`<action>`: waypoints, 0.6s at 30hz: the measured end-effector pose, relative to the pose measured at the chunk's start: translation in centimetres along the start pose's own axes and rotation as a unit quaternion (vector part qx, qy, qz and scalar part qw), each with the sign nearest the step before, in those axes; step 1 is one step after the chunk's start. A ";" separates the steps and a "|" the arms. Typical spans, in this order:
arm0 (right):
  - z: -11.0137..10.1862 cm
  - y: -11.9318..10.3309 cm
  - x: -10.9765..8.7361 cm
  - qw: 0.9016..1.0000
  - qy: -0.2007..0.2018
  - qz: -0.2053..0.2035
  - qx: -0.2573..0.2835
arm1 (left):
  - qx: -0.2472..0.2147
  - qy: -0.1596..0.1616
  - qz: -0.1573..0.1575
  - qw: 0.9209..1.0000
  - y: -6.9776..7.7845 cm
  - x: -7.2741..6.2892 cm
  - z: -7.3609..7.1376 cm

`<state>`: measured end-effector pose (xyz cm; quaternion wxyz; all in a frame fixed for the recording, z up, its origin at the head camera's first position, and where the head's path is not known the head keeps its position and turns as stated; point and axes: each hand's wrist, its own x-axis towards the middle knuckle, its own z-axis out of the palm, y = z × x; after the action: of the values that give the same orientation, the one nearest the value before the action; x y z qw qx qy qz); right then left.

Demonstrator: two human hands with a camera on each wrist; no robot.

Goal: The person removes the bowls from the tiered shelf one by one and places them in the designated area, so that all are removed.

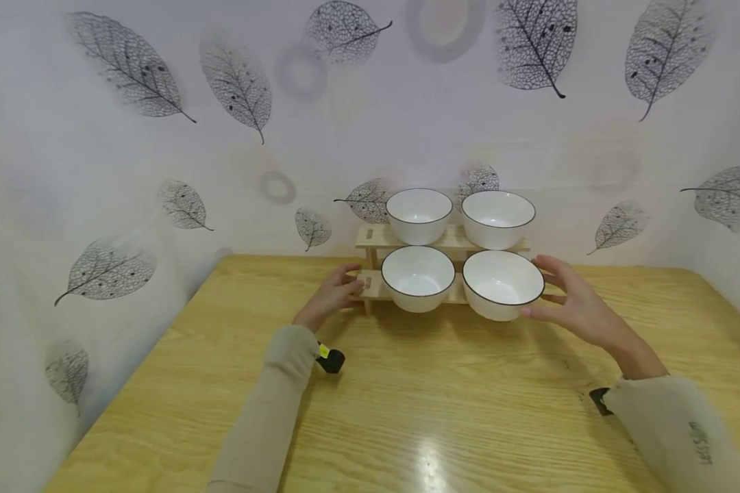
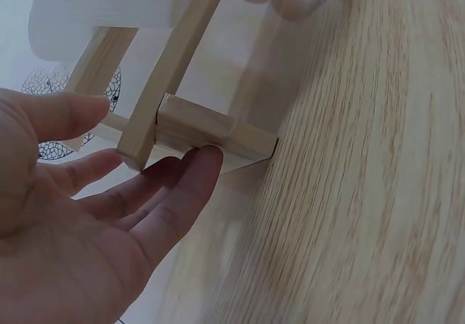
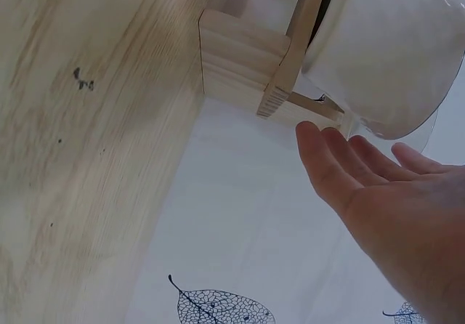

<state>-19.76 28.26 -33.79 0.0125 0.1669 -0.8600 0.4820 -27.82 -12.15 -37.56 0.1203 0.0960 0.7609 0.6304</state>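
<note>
A two-tier wooden rack (image 1: 375,283) holds white bowls with dark rims, two on each tier. My left hand (image 1: 331,296) is at the rack's left end. In the left wrist view its loosely bent fingers (image 2: 190,193) touch the wooden end by the leg, thumb apart. My right hand (image 1: 582,308) is beside the front right bowl (image 1: 496,309), fingers spread along its right side. From the right wrist, those fingers (image 3: 320,157) look extended just below the bowl (image 3: 392,62), near the end of the rack (image 3: 243,55), gripping nothing.
Upper-tier bowls (image 1: 419,229) stand behind the front pair, close to a leaf-patterned wall covering (image 1: 234,198). The wooden table (image 1: 407,397) runs toward the viewer. A black wrist device (image 1: 331,360) shows at the left sleeve, another dark piece (image 1: 601,401) at the right.
</note>
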 end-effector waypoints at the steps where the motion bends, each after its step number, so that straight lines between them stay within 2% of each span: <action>1: 0.1 -0.1 0.0 1.000 -0.001 0.001 0.002 | 0.001 -0.001 -0.001 1.000 0.0 0.0 0.0; 9: 1.0 0.0 0.5 1.000 -0.002 -0.006 0.016 | 0.035 -0.002 -0.012 0.999 -0.3 0.2 0.1; 13: 1.4 0.3 0.7 0.999 -0.002 -0.007 0.031 | 0.060 -0.009 -0.018 0.998 -0.4 0.2 0.0; 18: 2.2 0.6 1.1 0.999 0.007 -0.017 0.040 | 0.067 -0.023 -0.020 0.997 -0.4 0.2 0.0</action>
<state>-20.70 26.41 -35.22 0.0197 0.1788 -0.8367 0.5172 -28.02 -12.21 -37.98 0.1434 0.1033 0.8000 0.5733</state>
